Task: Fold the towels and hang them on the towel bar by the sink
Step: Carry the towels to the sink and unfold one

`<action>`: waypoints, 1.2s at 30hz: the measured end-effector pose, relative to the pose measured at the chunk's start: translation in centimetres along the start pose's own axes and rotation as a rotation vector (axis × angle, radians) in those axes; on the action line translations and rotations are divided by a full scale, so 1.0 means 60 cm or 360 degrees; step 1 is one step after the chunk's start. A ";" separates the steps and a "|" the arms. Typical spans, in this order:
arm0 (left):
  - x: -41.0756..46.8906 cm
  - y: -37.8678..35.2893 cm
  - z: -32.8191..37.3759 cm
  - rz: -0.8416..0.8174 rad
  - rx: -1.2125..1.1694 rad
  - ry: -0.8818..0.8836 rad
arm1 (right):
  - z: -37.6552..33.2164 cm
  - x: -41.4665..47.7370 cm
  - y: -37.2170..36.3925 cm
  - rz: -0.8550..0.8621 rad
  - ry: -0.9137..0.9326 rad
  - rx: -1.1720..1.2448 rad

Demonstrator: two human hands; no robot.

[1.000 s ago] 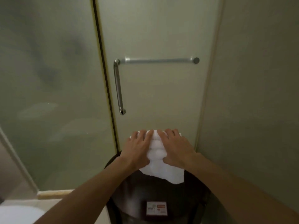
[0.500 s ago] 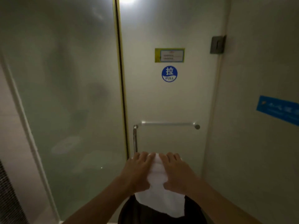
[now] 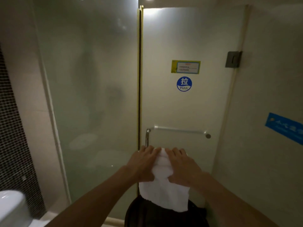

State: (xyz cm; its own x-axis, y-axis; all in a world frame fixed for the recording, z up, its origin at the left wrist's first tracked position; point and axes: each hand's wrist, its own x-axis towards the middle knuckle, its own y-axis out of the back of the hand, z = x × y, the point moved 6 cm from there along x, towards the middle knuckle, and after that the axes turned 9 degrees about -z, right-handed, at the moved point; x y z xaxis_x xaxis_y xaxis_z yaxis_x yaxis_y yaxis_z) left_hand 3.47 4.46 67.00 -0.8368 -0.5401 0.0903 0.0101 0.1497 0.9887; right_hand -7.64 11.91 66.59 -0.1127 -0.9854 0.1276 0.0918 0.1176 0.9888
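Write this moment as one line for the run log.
left hand: on towel | right hand: on towel | white towel: held, folded | bar: bare

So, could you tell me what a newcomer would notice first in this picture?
Low in the middle, the left hand and right hand press a white towel between them, its lower end hanging over something dark. Behind them stands a frosted glass door with a metal bar just above the hands. Higher on the door sits a round blue PULL sticker.
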 end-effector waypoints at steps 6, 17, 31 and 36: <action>-0.051 -0.017 0.001 -0.0057 -0.0089 0.0103 | -0.030 -0.012 -0.021 -0.0077 0.0082 0.0100; -0.181 -0.117 -0.079 -0.0199 -0.0241 0.0402 | -0.163 0.011 -0.115 -0.0330 0.0418 0.0296; -0.266 -0.170 -0.298 -0.0213 -0.0324 0.0753 | -0.370 0.178 -0.148 -0.0369 0.0813 0.0370; -0.302 -0.196 -0.336 -0.0204 -0.0399 0.0906 | -0.423 0.210 -0.170 -0.0423 0.0998 0.0369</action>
State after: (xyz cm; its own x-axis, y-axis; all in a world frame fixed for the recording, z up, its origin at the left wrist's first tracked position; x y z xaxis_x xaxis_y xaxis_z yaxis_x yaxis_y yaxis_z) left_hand 29.52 -4.20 56.17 -0.4185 -0.9069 -0.0493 0.1147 -0.1066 0.9877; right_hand 15.13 -4.81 56.17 0.4940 -0.8613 -0.1190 -0.0798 -0.1813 0.9802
